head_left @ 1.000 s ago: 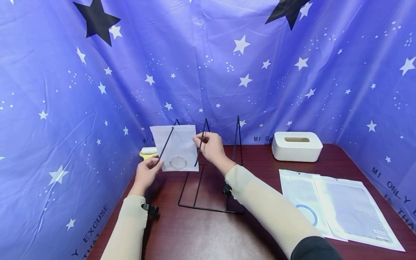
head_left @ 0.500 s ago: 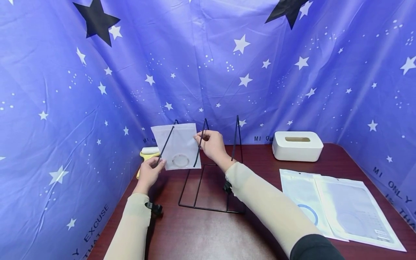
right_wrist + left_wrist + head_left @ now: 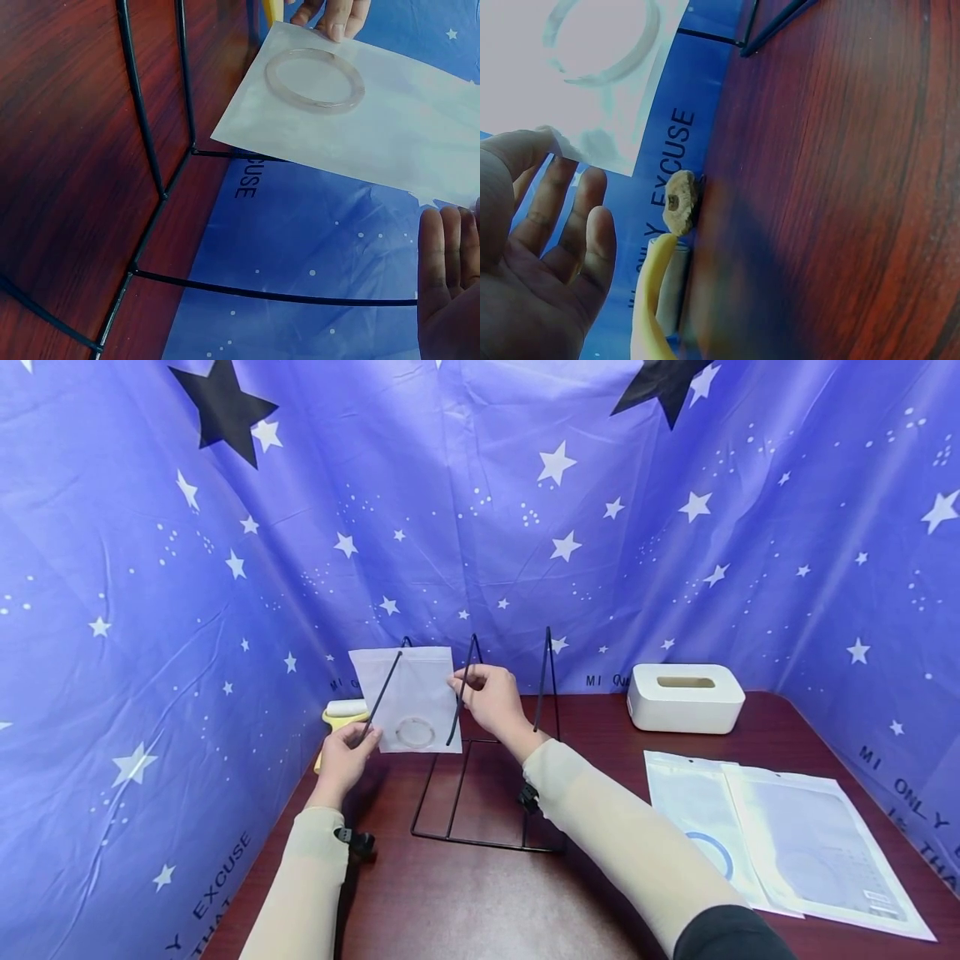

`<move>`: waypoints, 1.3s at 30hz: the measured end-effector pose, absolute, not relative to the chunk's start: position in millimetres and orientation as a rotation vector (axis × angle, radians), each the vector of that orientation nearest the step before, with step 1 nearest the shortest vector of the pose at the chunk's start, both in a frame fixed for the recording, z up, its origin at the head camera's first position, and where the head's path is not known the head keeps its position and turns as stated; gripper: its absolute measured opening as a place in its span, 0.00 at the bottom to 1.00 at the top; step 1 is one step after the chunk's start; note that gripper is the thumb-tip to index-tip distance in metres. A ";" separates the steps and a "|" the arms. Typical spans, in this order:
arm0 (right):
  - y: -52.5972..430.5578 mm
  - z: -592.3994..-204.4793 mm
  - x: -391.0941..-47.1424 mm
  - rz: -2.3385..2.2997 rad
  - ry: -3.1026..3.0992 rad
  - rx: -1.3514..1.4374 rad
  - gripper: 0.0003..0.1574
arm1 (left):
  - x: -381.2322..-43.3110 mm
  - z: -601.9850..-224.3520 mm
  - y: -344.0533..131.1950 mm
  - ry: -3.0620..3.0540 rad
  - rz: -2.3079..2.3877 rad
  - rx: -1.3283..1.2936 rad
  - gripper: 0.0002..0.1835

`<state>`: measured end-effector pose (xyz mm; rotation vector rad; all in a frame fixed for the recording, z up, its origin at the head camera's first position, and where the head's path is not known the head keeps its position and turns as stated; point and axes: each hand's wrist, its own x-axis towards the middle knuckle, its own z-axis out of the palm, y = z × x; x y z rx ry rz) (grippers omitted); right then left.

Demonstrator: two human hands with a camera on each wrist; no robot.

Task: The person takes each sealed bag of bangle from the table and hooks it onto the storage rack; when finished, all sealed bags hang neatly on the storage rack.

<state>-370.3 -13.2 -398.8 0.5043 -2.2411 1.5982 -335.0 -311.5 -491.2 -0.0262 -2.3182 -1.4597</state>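
Observation:
A small white zip bag [image 3: 420,689] hangs between my hands, standing upright in the left part of a black wire rack [image 3: 487,842]. Through the plastic shows a pale ring-shaped bangle [image 3: 300,99], low in the bag. My left hand [image 3: 343,762] pinches the lower left edge between thumb and forefinger; its other fingers stay loose in the left wrist view. At the upper right edge, my right hand [image 3: 491,697] pinches the bag from behind a slanted rack wire. That wire partly hides the right fingers, and another crosses the front of the bag.
A yellow-handled lint roller [image 3: 345,710] lies behind my left hand. Two larger zip bags, one with a blue ring [image 3: 690,802] and one frosted bag [image 3: 825,835], overlap at the right. Behind them stands a white tissue box [image 3: 686,710]. Star-printed cloth [image 3: 480,527] encloses the table.
The bag and my left hand have shifted slightly right since a second ago. The bag rose a little, then sank slightly. Both hands keep their hold, and the right hand has barely moved.

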 end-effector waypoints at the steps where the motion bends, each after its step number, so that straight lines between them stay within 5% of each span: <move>1: -12.8 -399.8 -370.2 1.607 -2.243 0.503 0.08 | -335.0 -491.5 -311.6 -2.322 -1.457 -0.020 0.15; 18: 3.1 -402.0 -359.7 1.622 -2.194 0.554 0.08 | -329.7 -488.9 -311.5 -2.334 -1.396 -0.020 0.15; 39: 85.3 -407.8 -316.8 1.358 -2.257 0.747 0.06 | -289.7 -489.1 -302.3 -2.322 -1.246 -0.097 0.09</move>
